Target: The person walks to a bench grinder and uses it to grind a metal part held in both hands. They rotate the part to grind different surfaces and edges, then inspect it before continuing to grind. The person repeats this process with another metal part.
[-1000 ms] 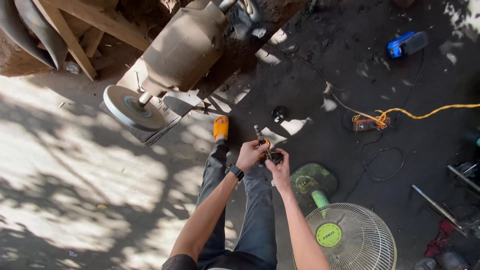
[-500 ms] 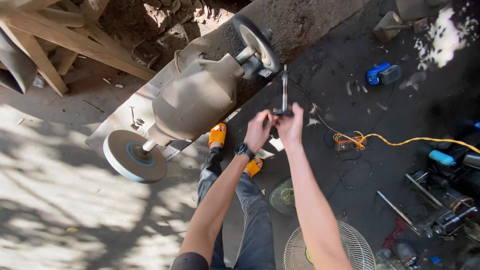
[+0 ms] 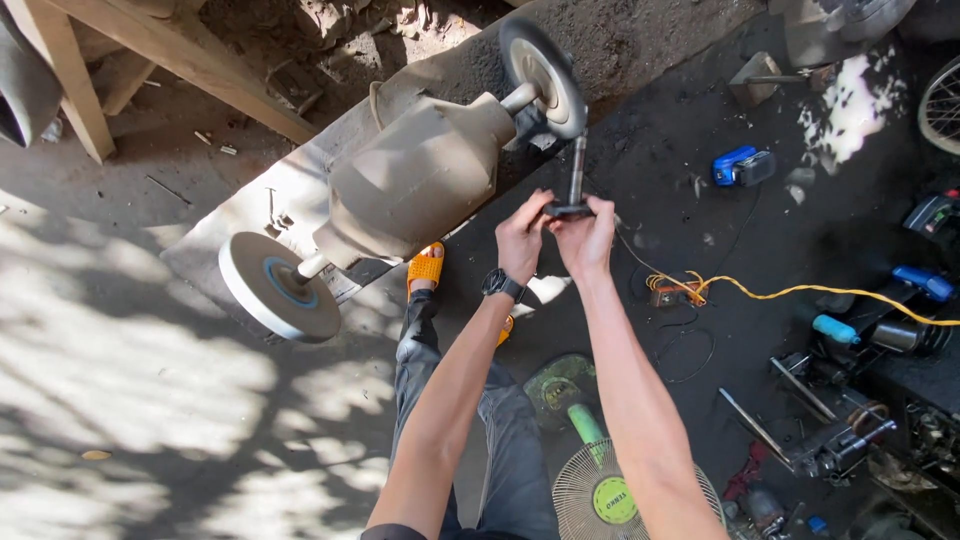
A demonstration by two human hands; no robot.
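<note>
1. Dirt workshop floor, scattered with tools.
2. Left hand and right hand both grip a metal rod, upright against the far grinding wheel of a bench grinder.

Bench grinder left of the metal shaft; fan below.

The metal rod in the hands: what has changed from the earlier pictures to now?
Both hands, left hand and right hand, lifted the metal rod from low near the knees toward the grinder wheel; its tip now reaches the wheel. Both hands kept hold of it. The bench grinder and green fan stayed put.
</note>
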